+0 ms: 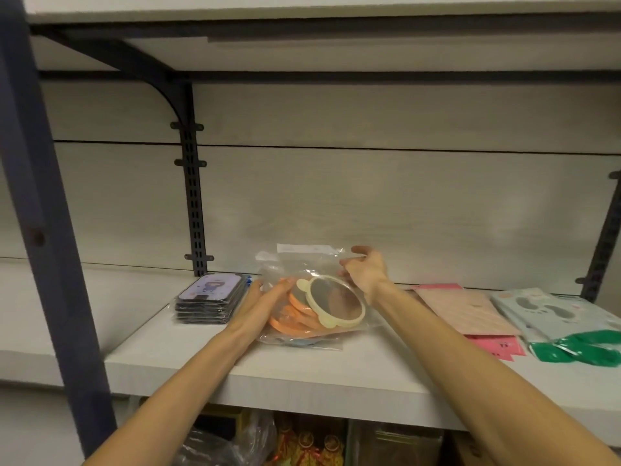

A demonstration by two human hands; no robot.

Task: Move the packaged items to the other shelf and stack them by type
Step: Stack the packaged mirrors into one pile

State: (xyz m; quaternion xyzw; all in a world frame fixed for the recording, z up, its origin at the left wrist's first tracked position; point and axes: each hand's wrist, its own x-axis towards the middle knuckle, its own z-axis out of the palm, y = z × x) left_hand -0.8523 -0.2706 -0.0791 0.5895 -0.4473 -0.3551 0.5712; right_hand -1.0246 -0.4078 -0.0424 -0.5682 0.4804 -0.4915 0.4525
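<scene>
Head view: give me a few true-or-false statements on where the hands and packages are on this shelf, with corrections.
1. Both hands are on the pile of bagged round mirrors. True: the left hand is at its left side and the right hand at its upper right.
2. The cream mirror lies at the bottom of that pile. False: it is on top, with the orange ones under it.
3. A stack of dark phone cases sits left of the mirrors. True.
4. The pink packets are left of the phone cases. False: they lie right of the mirrors.
5. The green package is at the far right of the white shelf. True.
</scene>
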